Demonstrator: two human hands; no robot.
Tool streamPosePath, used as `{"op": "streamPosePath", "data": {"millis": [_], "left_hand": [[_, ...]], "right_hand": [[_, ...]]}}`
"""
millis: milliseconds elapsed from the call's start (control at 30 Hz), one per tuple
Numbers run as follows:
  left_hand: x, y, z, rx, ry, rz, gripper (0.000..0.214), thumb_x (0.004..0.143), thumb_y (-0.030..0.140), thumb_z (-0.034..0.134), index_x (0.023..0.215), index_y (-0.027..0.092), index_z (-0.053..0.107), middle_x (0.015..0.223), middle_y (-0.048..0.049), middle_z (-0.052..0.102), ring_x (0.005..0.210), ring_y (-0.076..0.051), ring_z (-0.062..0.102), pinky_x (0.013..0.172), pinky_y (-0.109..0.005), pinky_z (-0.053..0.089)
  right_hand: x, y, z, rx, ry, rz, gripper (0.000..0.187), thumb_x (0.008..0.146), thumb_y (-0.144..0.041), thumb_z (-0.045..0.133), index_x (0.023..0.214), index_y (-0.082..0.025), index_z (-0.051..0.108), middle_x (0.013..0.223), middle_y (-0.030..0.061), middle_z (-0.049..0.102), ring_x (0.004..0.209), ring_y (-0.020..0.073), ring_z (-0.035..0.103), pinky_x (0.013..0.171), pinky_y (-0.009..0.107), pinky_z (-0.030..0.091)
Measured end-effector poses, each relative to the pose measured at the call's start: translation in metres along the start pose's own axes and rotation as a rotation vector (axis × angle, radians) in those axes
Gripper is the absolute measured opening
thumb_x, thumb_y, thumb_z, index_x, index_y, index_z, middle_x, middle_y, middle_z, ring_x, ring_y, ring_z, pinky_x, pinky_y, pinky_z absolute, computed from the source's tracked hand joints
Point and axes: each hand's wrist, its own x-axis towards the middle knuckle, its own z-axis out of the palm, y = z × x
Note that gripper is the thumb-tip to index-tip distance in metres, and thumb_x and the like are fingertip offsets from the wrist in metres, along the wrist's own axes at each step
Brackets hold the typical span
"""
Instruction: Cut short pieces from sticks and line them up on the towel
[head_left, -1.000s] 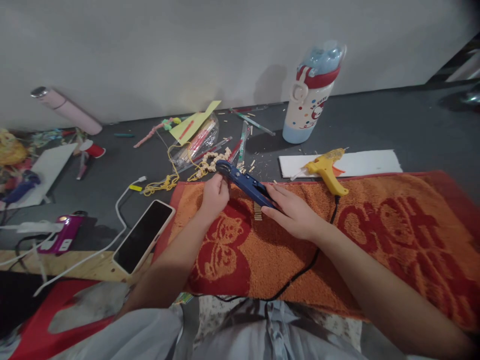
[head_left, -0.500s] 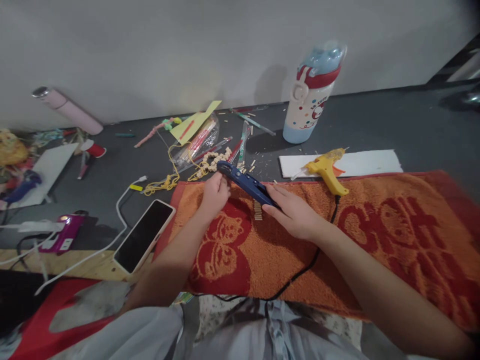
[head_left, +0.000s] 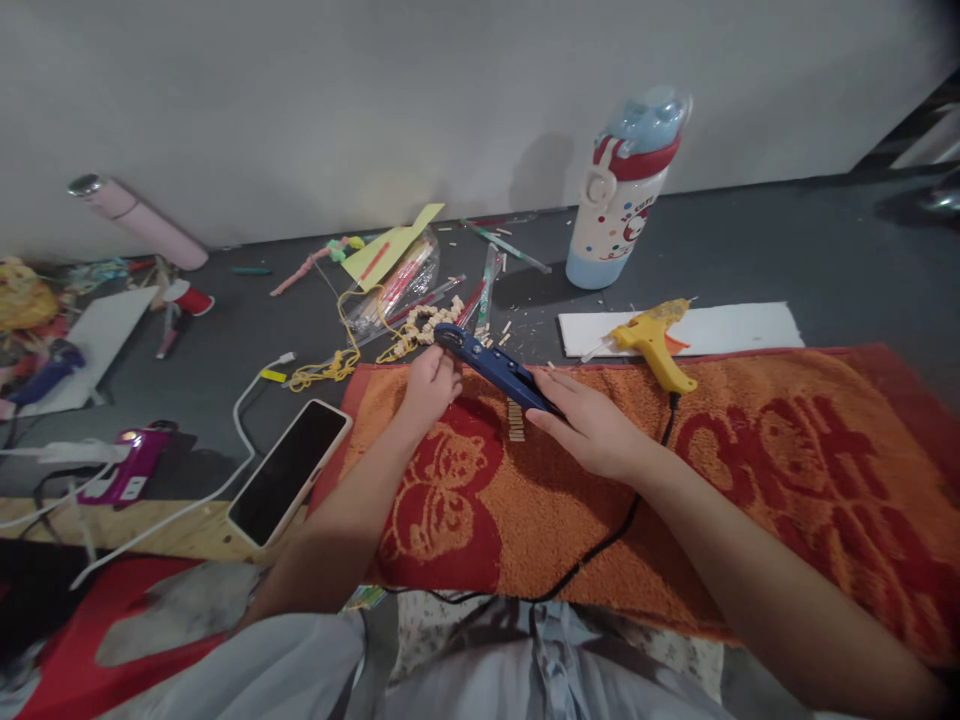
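Note:
My right hand (head_left: 589, 420) is wrapped round the handles of a blue hand cutter (head_left: 495, 368) that looks like pruning shears. The tool slants up and left above an orange towel (head_left: 570, 520), its head close to my left hand (head_left: 431, 382). That hand is closed in a pinch beside the cutter's jaws; whatever lies between the fingers is hidden. Under the cutter, a row of short pale stick pieces (head_left: 516, 422) lies on the towel. Behind the jaws is a heap of similar pale pieces (head_left: 427, 322), with several loose ones scattered about.
To the right, a yellow glue gun (head_left: 656, 340) rests on a white board (head_left: 739, 325), its cord crossing the towel. A tall bottle (head_left: 619, 200) stands behind. Leftward are a phone (head_left: 291, 470), a white cable (head_left: 238, 400), yellow string (head_left: 322, 372) and a plastic pack of sticks (head_left: 405, 275).

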Motion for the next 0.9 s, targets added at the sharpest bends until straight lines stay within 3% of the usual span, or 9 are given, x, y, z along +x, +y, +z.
{"op": "streamPosePath", "data": {"millis": [200, 367, 633, 900], "left_hand": [[0.0026, -0.0022, -0.0027, -0.063, -0.020, -0.043, 0.019, 0.084, 0.012, 0.038, 0.066, 0.019, 0.038, 0.048, 0.0083, 0.029, 0.035, -0.003, 0.026, 0.033, -0.015, 0.020], [0.0024, -0.0019, -0.0049, -0.135, -0.055, -0.055, 0.011, 0.078, 0.017, 0.047, 0.069, 0.019, 0.041, 0.053, 0.0080, 0.038, 0.035, -0.001, 0.026, 0.032, -0.014, 0.018], [-0.0003, 0.0026, -0.0067, -0.286, -0.146, -0.125, 0.030, 0.068, 0.029, 0.063, 0.061, 0.018, 0.037, 0.050, 0.0101, 0.032, 0.033, 0.000, 0.019, 0.031, -0.013, 0.015], [0.0009, -0.0002, -0.0068, -0.286, -0.129, -0.048, 0.029, 0.068, 0.031, 0.065, 0.065, 0.017, 0.039, 0.054, 0.0092, 0.038, 0.034, 0.001, 0.024, 0.030, -0.012, 0.015]], "right_hand": [[0.0006, 0.0024, 0.0020, 0.023, -0.028, 0.000, 0.051, 0.091, -0.041, 0.035, 0.131, -0.009, 0.038, 0.129, 0.0190, 0.050, 0.120, 0.0300, 0.046, 0.100, 0.046, 0.039], [-0.0002, 0.0011, -0.0004, 0.000, -0.019, -0.047, 0.056, 0.089, -0.048, 0.038, 0.130, -0.010, 0.036, 0.123, 0.0193, 0.051, 0.115, 0.0317, 0.047, 0.096, 0.047, 0.040], [-0.0018, 0.0007, -0.0035, -0.031, 0.005, -0.081, 0.056, 0.087, -0.051, 0.041, 0.129, -0.014, 0.034, 0.111, 0.0168, 0.053, 0.104, 0.0315, 0.051, 0.089, 0.047, 0.044], [-0.0012, 0.0014, -0.0023, -0.004, -0.003, -0.079, 0.052, 0.089, -0.047, 0.039, 0.129, -0.013, 0.036, 0.117, 0.0176, 0.052, 0.109, 0.0308, 0.050, 0.092, 0.046, 0.043]]}}
